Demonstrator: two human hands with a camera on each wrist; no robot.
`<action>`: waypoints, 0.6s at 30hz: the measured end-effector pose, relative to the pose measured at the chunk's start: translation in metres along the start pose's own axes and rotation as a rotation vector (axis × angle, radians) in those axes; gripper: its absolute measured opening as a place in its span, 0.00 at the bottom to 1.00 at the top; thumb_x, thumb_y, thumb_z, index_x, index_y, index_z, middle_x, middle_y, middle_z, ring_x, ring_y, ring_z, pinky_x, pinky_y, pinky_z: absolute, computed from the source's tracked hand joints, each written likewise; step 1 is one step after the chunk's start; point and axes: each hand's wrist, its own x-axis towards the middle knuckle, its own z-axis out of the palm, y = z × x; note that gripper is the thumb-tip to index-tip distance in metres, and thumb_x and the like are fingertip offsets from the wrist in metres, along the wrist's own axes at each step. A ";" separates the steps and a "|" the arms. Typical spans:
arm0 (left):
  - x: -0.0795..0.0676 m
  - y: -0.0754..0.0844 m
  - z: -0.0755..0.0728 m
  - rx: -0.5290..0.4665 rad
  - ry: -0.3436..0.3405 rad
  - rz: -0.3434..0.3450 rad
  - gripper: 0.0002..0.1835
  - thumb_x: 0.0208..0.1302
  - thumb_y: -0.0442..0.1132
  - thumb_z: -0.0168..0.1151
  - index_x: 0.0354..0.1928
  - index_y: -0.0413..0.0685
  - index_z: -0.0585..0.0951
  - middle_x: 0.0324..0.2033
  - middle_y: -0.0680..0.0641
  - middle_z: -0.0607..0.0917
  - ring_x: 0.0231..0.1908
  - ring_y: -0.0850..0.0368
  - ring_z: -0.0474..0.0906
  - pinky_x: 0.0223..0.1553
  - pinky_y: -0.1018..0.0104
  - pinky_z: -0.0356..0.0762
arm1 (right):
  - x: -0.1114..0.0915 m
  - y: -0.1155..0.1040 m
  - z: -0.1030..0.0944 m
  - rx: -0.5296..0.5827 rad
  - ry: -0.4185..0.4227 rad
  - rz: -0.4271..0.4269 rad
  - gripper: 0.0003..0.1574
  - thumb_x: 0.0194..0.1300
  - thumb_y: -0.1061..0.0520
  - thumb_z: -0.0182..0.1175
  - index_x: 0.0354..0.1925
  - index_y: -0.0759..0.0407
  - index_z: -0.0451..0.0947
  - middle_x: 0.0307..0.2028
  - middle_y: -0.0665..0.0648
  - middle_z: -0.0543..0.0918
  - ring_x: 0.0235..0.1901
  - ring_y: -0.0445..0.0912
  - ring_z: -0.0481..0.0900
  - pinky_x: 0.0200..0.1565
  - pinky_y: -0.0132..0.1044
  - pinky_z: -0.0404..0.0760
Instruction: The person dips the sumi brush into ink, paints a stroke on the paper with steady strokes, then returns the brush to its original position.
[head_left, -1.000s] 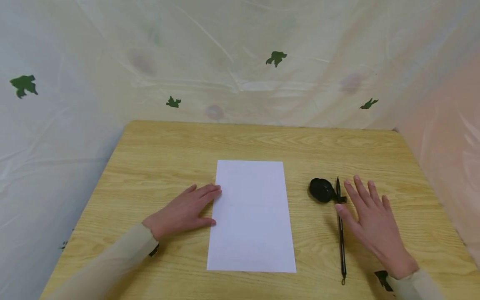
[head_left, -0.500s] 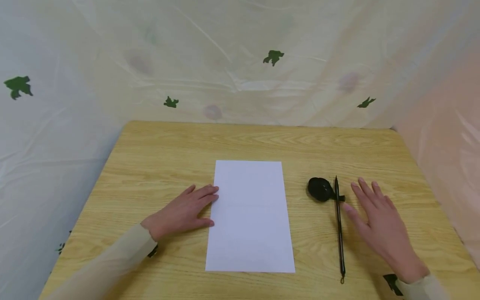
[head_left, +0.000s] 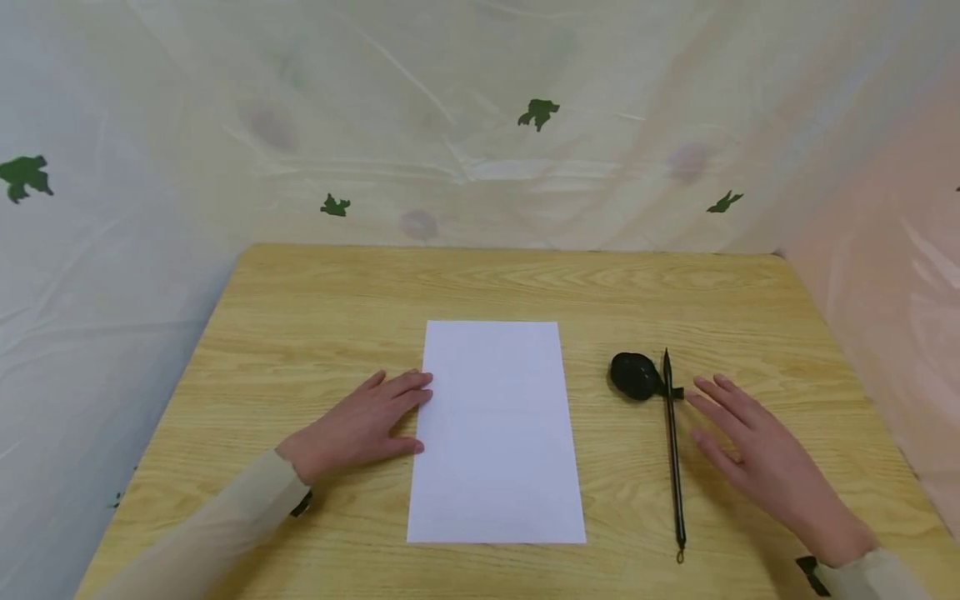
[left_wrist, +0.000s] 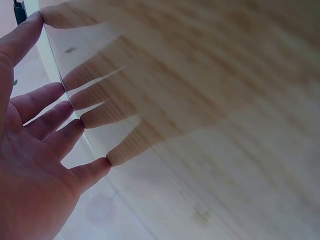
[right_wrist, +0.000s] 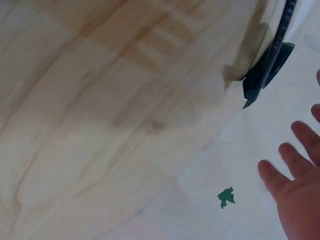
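With the right grip (head_left: 776, 471) empty and loosely extended beside the brush (head_left: 673, 454), and the left grip (head_left: 360, 431) holding nothing, its fingertips touching the paper (head_left: 495, 433) on the bench (head_left: 337, 317), pinch the presumably light, stiff, slick brush mid-shaft, short of its crossing over the black object (head_left: 632, 377).

We wear: left sleeve (head_left: 225, 529), long, pale beige, reaching the wrist; right sleeve (head_left: 870, 575), matching, cuff end visible; left wrist piece (head_left: 302, 504), small, black; right wrist piece (head_left: 812, 575), likewise black. Our left hand (head_left: 356, 429) and right hand (head_left: 776, 467) are bare.
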 end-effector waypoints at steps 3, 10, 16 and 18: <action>0.000 0.000 0.000 0.001 -0.006 -0.004 0.40 0.63 0.61 0.61 0.68 0.42 0.69 0.71 0.46 0.62 0.70 0.52 0.58 0.67 0.40 0.53 | 0.001 0.003 0.004 0.001 0.019 -0.092 0.37 0.75 0.36 0.41 0.57 0.63 0.78 0.58 0.64 0.75 0.59 0.60 0.70 0.67 0.25 0.51; 0.000 0.000 0.000 -0.006 -0.008 -0.008 0.40 0.63 0.60 0.61 0.68 0.42 0.68 0.71 0.46 0.63 0.69 0.51 0.58 0.67 0.40 0.53 | 0.001 0.007 0.013 0.027 -0.002 -0.199 0.34 0.78 0.42 0.38 0.53 0.64 0.80 0.54 0.63 0.78 0.52 0.56 0.74 0.65 0.24 0.54; 0.000 0.000 -0.001 -0.014 0.005 0.005 0.39 0.63 0.59 0.62 0.68 0.42 0.69 0.70 0.45 0.63 0.69 0.51 0.59 0.66 0.40 0.54 | 0.001 0.008 0.018 0.032 0.006 -0.266 0.31 0.79 0.45 0.38 0.51 0.64 0.81 0.53 0.61 0.79 0.52 0.55 0.75 0.66 0.28 0.56; 0.000 0.000 -0.001 -0.011 0.007 0.009 0.39 0.63 0.60 0.61 0.68 0.42 0.68 0.71 0.46 0.63 0.69 0.51 0.59 0.66 0.41 0.54 | 0.002 0.008 0.018 0.032 -0.002 -0.267 0.32 0.79 0.46 0.37 0.50 0.64 0.82 0.53 0.61 0.79 0.52 0.55 0.75 0.66 0.28 0.56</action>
